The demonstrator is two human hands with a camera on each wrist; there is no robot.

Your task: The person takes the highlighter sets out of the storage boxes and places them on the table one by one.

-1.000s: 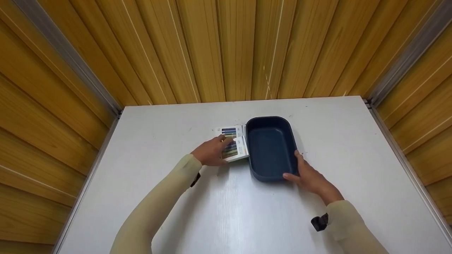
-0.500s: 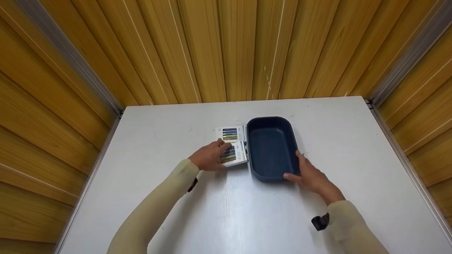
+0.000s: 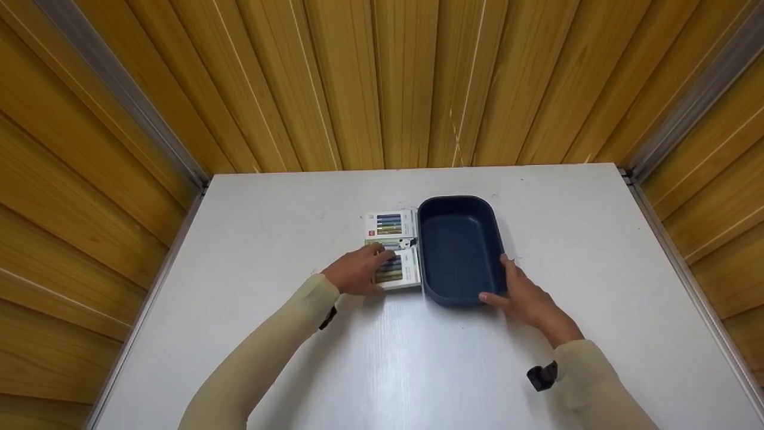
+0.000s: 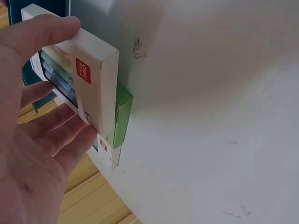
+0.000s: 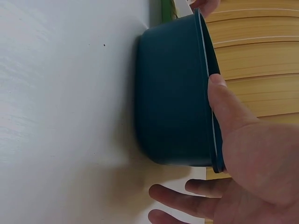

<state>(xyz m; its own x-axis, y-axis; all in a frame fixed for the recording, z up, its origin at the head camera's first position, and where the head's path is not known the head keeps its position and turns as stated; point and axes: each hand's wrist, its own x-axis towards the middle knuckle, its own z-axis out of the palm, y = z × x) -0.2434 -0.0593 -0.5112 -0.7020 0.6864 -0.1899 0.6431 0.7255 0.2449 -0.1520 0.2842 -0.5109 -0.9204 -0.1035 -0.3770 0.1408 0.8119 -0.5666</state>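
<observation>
My left hand (image 3: 355,270) grips a white box of coloured sticks (image 3: 412,267), thumb along one edge and fingers along the other. In the left wrist view this box (image 4: 93,84) bears a red label and a window onto the sticks. A green box (image 4: 122,116) lies partly under it. Behind is a similar white box (image 3: 408,223), flat on the table. The deep dark blue bin (image 3: 456,257) stands right beside the boxes. My right hand (image 3: 525,301) touches the bin's near right corner, its thumb on the rim; its other fingers extend outside, fairly straight.
The white table (image 3: 298,209) reaches back to a wood-patterned panel wall (image 3: 406,83). Similar panels stand to the left and right. Nothing shows inside the bin.
My left hand has shifted the front white box slightly toward me, away from the rear one. Part of the green box now shows between them. The bin and right hand have hardly moved.
</observation>
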